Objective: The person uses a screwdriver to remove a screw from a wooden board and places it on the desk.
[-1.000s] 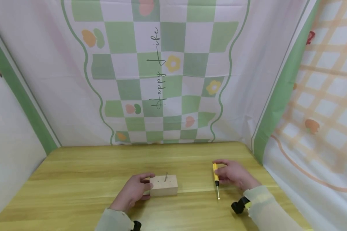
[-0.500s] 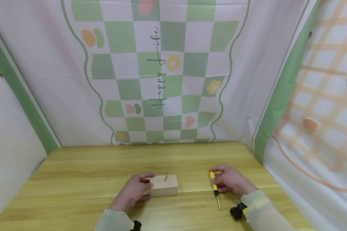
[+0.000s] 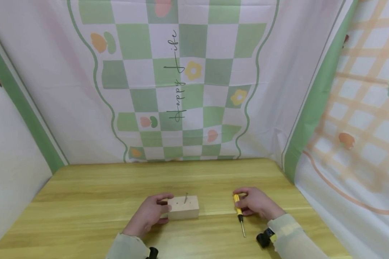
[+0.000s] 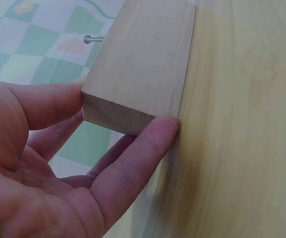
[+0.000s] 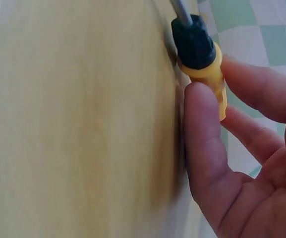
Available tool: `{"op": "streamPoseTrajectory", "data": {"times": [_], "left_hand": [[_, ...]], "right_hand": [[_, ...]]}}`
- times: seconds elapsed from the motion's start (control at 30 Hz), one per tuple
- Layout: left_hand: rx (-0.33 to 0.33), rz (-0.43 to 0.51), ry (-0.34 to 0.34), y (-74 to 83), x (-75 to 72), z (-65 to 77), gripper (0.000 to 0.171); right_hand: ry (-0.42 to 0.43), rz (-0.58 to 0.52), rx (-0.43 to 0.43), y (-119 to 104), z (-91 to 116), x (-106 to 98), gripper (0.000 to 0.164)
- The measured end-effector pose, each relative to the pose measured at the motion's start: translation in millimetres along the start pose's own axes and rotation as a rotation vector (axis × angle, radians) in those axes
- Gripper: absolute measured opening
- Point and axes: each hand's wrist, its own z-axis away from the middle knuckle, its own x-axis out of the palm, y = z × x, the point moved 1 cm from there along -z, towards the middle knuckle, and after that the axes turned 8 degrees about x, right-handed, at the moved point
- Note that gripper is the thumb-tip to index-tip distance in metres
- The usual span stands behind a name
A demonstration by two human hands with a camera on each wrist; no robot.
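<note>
A pale wooden block (image 3: 183, 212) lies on the table, with small dark holes in its top face and a screw (image 3: 186, 198) standing slightly tilted between them. My left hand (image 3: 149, 214) holds the block's left end; in the left wrist view the thumb is at the top edge and a finger (image 4: 140, 163) is at the lower corner. To the right, my right hand (image 3: 257, 203) pinches the yellow handle of a screwdriver (image 3: 238, 205). Its metal shaft points toward the near side, below a black collar (image 5: 195, 42). The screwdriver is low over the table, apart from the block.
The wood-grain table (image 3: 100, 187) extends around both hands. Behind it hangs a green-and-white checked curtain (image 3: 194, 97), with an orange-checked one (image 3: 360, 108) at the right. A black wrist camera (image 3: 264, 238) sits by the right sleeve.
My right hand has moved a little left and nearer to me, with the screwdriver, whose shaft now slants slightly more. The left hand and block have stayed in place.
</note>
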Motion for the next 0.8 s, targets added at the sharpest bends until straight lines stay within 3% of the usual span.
{"op": "streamPoseTrajectory", "data": {"times": [0.2,0.3,0.4,0.47,0.57,0.63,0.7,0.8], "left_hand": [[0.006,-0.003,0.003,-0.6,0.2,0.1,0.044],[0.013,-0.002,0.000,-0.8,0.1,0.7,0.044],[0.013,-0.003,0.002,-0.2,0.0,1.3,0.044],[0.015,-0.003,0.004,0.0,-0.1,1.7,0.044],[0.018,-0.001,0.004,-0.1,-0.3,2.1,0.044],[0.023,0.001,0.002,-0.6,-0.3,1.9,0.045],[0.024,0.002,-0.002,-1.2,-0.4,1.6,0.044],[0.024,0.005,-0.009,-2.1,-0.3,0.8,0.044]], "right_hand": [[0.015,0.024,0.040,-9.1,6.4,-6.1,0.054],[0.060,0.025,0.017,-20.0,10.7,-11.4,0.052],[0.075,-0.091,-0.035,-33.6,16.2,-12.9,0.056],[0.031,-0.262,-0.068,-41.4,19.2,-9.0,0.059],[-0.120,-0.563,-0.082,-47.9,21.4,6.5,0.066],[-0.218,-0.703,-0.091,-48.9,21.7,21.4,0.068],[-0.296,-0.765,-0.105,-48.1,21.2,37.3,0.069],[-0.361,-0.758,-0.117,-45.6,19.7,59.2,0.068]]}}
